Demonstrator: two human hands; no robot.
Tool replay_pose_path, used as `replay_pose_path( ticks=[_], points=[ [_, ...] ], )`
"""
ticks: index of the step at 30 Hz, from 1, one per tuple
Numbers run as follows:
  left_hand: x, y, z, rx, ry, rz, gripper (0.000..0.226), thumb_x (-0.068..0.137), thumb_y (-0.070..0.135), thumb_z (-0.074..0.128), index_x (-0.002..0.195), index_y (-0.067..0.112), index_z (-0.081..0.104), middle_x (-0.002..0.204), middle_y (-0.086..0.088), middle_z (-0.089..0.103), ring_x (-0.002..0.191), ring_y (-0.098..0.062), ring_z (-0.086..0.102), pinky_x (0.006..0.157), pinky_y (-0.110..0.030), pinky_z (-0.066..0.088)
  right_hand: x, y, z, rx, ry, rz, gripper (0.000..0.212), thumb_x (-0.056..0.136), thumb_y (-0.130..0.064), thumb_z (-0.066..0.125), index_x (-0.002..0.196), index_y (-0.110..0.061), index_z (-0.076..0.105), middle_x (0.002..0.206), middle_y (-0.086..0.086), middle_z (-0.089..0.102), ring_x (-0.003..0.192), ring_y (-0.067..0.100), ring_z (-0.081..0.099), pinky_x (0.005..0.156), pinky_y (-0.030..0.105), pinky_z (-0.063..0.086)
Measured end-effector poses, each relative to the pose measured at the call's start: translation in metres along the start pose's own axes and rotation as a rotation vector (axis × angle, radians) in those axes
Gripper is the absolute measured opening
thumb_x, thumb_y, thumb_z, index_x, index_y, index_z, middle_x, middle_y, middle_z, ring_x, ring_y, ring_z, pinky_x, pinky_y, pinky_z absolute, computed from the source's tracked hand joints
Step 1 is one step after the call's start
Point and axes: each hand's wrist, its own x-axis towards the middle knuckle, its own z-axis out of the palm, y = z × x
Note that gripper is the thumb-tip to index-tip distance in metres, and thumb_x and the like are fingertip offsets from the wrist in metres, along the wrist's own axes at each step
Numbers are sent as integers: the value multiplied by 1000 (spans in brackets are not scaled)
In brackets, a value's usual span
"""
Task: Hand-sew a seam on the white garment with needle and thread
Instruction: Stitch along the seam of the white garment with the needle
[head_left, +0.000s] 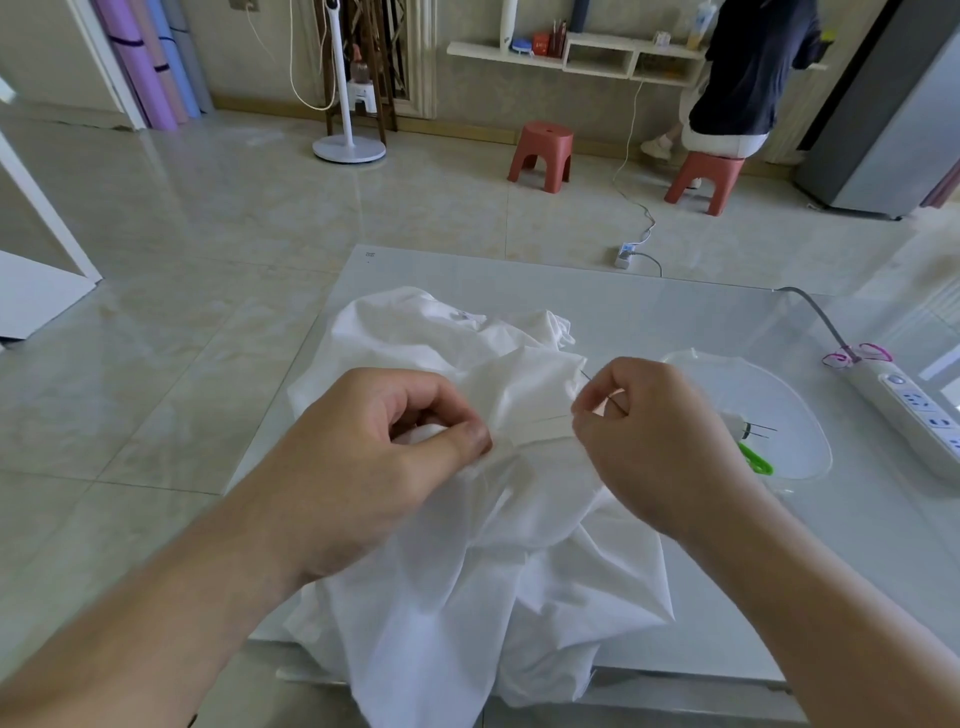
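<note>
1. The white garment (467, 519) lies in a crumpled heap in the middle of the glass counter (675, 312). It is all white, soft and full of folds.
2. The bottom of the garment hangs over the near edge of the counter, at 6 o'clock.
3. A folded strip of the cloth is stretched flat between the two hands, with a thin line running along it.
4. The left hand (374, 457) is at 9 o'clock from that strip. Its fingers are curled in, and its thumb and first finger pinch the garment at the left end of the strip.
5. The right hand (660, 441) is at 3 o'clock from the strip. Its fingers are curled too, and its thumb and fingertips pinch a thin dark needle (586, 375).
6. The needle pokes out above the right hand's fingertips, toward 11 o'clock, just beside the right end of the strip.
7. The thread is too thin to see clearly.
8. A clear round dish (795, 415) sits on the counter at 3 o'clock from the garment, partly behind the right hand. A small green tool (756, 460) and some thin pins (761, 430) lie in it.
9. A white power strip (914, 410) lies near the counter's edge at 3 o'clock, well apart from the garment.
</note>
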Motion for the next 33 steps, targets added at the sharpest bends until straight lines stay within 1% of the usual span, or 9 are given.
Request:
replay_pose_path(
  ticks=[4,7,11,16,21,24,26,30,33],
  points=[
    [0,1,0,-11,-12,-6,11,92,31,76,83,27,81,84,5,79,84,-10,74,80,-30,53,-13,-11,-7,296,-203,-175,21,94,-7,69,97,-27,70,49,-11,35,45,9,32,47,22,31],
    [0,-1,0,5,-23,9,11,94,34,77,85,28,81,83,2,78,84,-16,73,78,-35,55,-22,-20,-4,298,-294,-291,11,94,-15,77,86,-23,74,51,-10,30,47,9,27,46,15,28],
    [1,-2,0,6,-10,14,9,93,33,78,86,28,81,83,1,78,86,-21,73,83,-38,55,-21,-16,1,215,-228,-242,23,91,-16,79,71,-18,69,48,-11,29,46,9,29,45,15,30],
    [-1,-1,-1,4,-10,7,11,94,30,76,86,25,81,87,-1,79,90,-22,75,93,-47,58,0,1,-2,57,9,-76,22,90,-14,72,69,-17,65,41,-13,39,40,9,37,40,18,31],
    [-1,1,-1,6,-1,2,11,92,31,75,84,28,81,85,4,79,86,-13,74,83,-38,57,-10,-6,-5,257,-152,-165,15,94,-12,71,96,-27,68,47,-11,34,44,9,31,48,23,32],
    [-1,0,-1,15,-10,14,12,95,33,77,84,29,81,83,3,78,82,-16,73,76,-37,54,-21,-17,-2,288,-282,-290,11,95,-15,75,88,-23,74,50,-11,30,46,8,28,47,16,28],
    [0,-1,-1,22,-15,23,12,93,40,78,87,30,81,85,-1,78,87,-25,73,84,-48,57,-22,-18,2,230,-268,-307,18,94,-18,77,77,-21,71,50,-11,29,47,9,28,46,16,29],
    [0,-1,-1,-2,-3,4,10,93,33,78,86,27,81,84,1,78,86,-20,74,87,-42,57,-13,-10,2,172,-156,-203,25,92,-9,73,69,-17,66,45,-12,34,45,9,33,47,17,32],
    [-1,0,-2,-3,-2,0,11,95,29,77,86,25,81,85,-1,78,89,-23,74,90,-48,58,-6,-3,2,89,-28,-118,24,90,-7,68,67,-16,63,43,-12,39,45,9,38,44,17,34]
  ],
)
